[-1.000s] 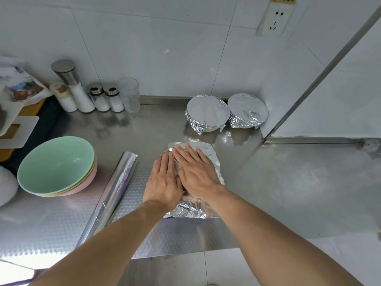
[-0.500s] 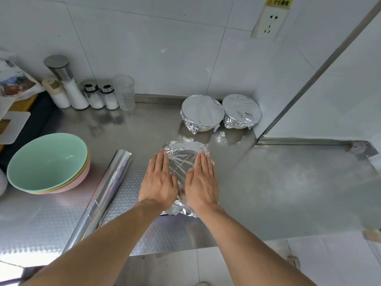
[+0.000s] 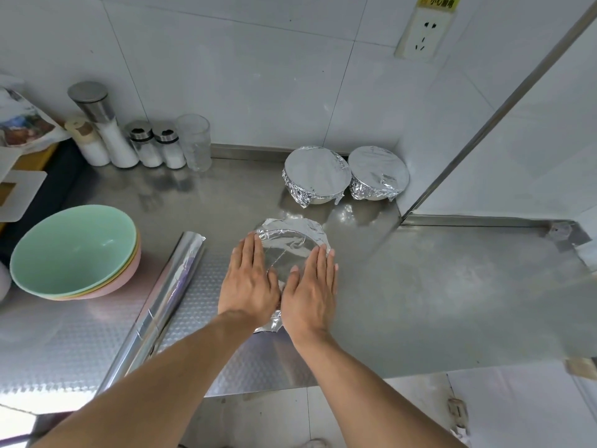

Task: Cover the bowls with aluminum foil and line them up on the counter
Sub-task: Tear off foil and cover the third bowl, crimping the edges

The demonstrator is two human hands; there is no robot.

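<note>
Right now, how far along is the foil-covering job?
Done: two covered bowls sit side by side at the back wall. In hand: left hand and right hand press foil over a third bowl. Left: the stacked bowls lie uncovered beside the foil roll.

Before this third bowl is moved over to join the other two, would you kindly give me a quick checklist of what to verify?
1. Foil covers the third bowl's top: ok.
2. Foil tucked all round its rim: not ok; a flap sticks out at the near edge.
3. Left hand and right hand flat on either side, grip open: ok.
4. Two covered bowls already side by side at the back: ok.
5. Free counter left of them for the row: ok.
6. Foil roll lies clear of the path: ok.
</note>
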